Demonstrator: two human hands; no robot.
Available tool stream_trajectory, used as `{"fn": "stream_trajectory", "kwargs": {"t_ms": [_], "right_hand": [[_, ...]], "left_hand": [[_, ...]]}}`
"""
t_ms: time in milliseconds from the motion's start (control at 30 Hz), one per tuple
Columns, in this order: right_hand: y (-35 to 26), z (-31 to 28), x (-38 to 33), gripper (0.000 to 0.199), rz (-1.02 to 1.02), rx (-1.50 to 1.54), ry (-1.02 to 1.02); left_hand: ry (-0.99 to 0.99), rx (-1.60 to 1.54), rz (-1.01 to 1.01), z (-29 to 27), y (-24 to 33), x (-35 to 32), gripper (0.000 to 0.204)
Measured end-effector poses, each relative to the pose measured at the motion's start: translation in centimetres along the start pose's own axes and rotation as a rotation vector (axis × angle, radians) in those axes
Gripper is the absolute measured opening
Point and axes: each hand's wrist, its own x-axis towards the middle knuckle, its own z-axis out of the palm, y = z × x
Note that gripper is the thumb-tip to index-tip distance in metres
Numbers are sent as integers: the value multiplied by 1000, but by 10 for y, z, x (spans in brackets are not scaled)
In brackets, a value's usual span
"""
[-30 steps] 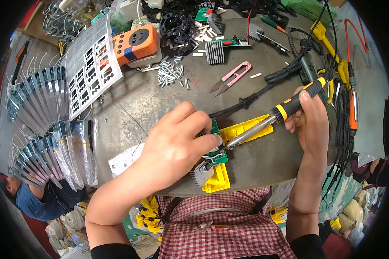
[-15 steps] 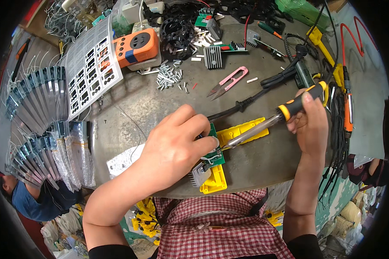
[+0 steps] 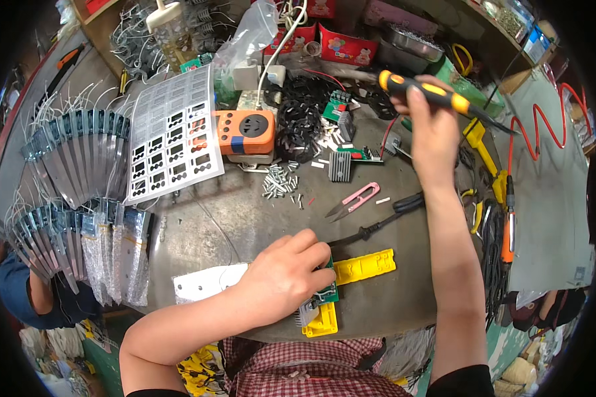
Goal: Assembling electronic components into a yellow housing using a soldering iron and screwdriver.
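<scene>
My left hand (image 3: 288, 278) is closed over a green circuit board (image 3: 329, 293), pinning it in a yellow plastic case half (image 3: 365, 266) at the near middle of the bench. The case shows on both sides of the board, and a finned heat sink (image 3: 306, 315) sticks out below my fingers. A black cable (image 3: 364, 233) runs off from beyond the hand. Up at the right, my right hand (image 3: 434, 132) is wrapped round a black-and-yellow screwdriver (image 3: 455, 102), its shaft pointing right, clear of the board. My left fingertips partly hide the board.
Pink thread snips (image 3: 357, 198) and a pile of screws (image 3: 278, 182) lie beyond my left hand. Farther back are an orange device (image 3: 251, 132), more heat-sinked boards (image 3: 357, 154) and black parts (image 3: 301, 119). Wrapped metal strips (image 3: 79, 159) fan out left; black cables (image 3: 490, 245) hang right.
My right hand has lifted the screwdriver from beside the board, up and away to the far right, turning its shaft outward. My left hand stays on the circuit board. The view has shifted.
</scene>
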Motion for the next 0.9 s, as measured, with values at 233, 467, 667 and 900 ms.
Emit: {"fn": "stream_trajectory", "kwargs": {"t_ms": [233, 467, 667, 900], "right_hand": [[50, 57, 50, 27, -120, -375, -129], [-15, -10, 17, 24, 112, -474, -753], [-28, -101, -49, 32, 582, -846, -832], [-11, -98, -79, 24, 679, -539, -558]], "left_hand": [[-47, -24, -2, 1, 5, 9, 17], [10, -25, -23, -1, 1, 1, 22], [12, -10, -9, 3, 0, 3, 24], [-11, 79, -18, -1, 6, 6, 26]]}}
